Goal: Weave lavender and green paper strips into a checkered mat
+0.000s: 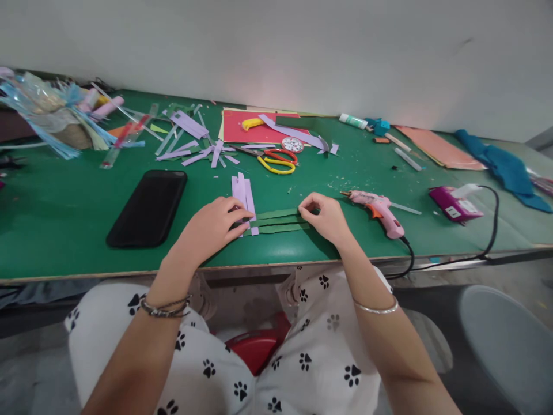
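Observation:
Lilac paper strips point(249, 199) stand upright in my view, crossed near their lower ends by several green paper strips point(276, 221) that run sideways. My left hand point(218, 222) rests over the crossing, its fingers apart and pressing the strips onto the table. At the other end, thumb and forefinger of my right hand point(324, 214) pinch the tip of the upper green strip. To the right lies a pink hot glue gun point(378, 208), its nozzle pointing toward my right hand. A black phone point(147, 208) lies left of my left hand.
Scissors point(279, 160) with red and yellow handles lie behind the strips, beside scattered lilac scraps point(190, 124). Red paper sheets point(235, 125) lie farther back. A purple power adapter point(453, 206) with a black cord stands at right. The green table's front edge point(268, 264) is close to me.

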A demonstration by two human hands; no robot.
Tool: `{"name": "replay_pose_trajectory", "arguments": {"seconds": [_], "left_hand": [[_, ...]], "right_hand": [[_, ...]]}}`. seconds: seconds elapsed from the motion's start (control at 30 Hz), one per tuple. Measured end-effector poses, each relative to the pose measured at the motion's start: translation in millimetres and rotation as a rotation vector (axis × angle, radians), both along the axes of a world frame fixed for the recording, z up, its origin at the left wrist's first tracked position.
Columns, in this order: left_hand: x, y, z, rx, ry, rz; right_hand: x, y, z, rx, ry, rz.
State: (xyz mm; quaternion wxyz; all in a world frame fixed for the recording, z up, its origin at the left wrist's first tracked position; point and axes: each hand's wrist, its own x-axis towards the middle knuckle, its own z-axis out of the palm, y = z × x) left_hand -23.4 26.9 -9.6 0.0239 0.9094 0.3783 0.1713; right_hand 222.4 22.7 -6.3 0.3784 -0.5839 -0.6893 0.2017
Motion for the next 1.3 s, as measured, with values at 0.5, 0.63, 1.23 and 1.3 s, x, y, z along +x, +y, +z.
{"name": "replay_pose_trajectory", "arguments": {"seconds": [0.5,0.63,1.23,1.3], "left_hand": [[0.8,-0.9,2.3,0.012,0.048,0.001],[1.1,-1.1,2.0,0.011,0.045,0.005],[1.3,-1.5,2.1,-0.009,0.035,0.016],[1.4,-2.0,2.2,0.0,0.044,0.021]], "right_hand": [[-2.5,-0.1,3.7,-0.01,-0.07,0.02],[-2.0,0.5,4.0,-0.018,-0.077,0.031],[-5.6,-0.2,4.9,0.016,-0.195,0.046],[-6.2,-0.1,4.6,0.02,-0.199,0.042]]}}
